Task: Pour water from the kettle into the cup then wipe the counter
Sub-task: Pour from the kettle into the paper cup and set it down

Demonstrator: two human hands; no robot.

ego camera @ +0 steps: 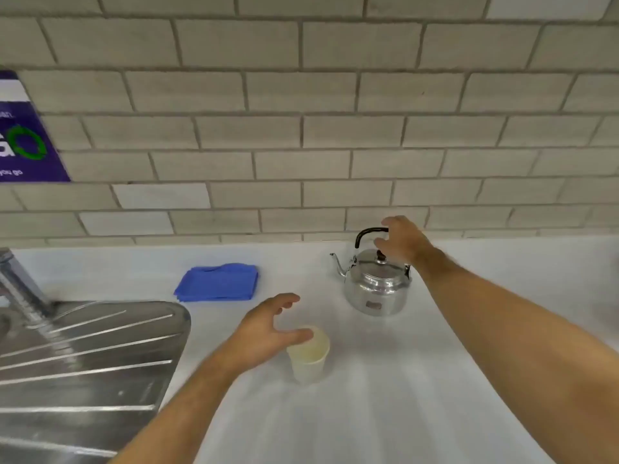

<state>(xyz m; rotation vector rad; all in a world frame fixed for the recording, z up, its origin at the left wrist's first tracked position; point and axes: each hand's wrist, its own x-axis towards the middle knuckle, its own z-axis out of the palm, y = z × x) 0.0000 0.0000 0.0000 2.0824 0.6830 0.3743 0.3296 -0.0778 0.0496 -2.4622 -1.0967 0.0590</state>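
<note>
A shiny metal kettle (pixel 376 289) with a black arched handle stands upright on the white counter (pixel 385 396) near the tiled wall, spout pointing left. My right hand (pixel 400 241) hovers at the handle's right end, fingers spread and curled around it without a closed grip. A pale paper cup (pixel 310 354) stands upright in the middle of the counter. My left hand (pixel 268 326) is beside the cup on its left, open, with the thumb touching the rim. A folded blue cloth (pixel 217 283) lies flat to the left of the kettle.
A steel sink drainboard (pixel 83 363) with ridges fills the left side, and a tap (pixel 20 289) rises at its far left. The grey tiled wall (pixel 301 128) backs the counter, with a purple poster (pixel 23 135) at the left.
</note>
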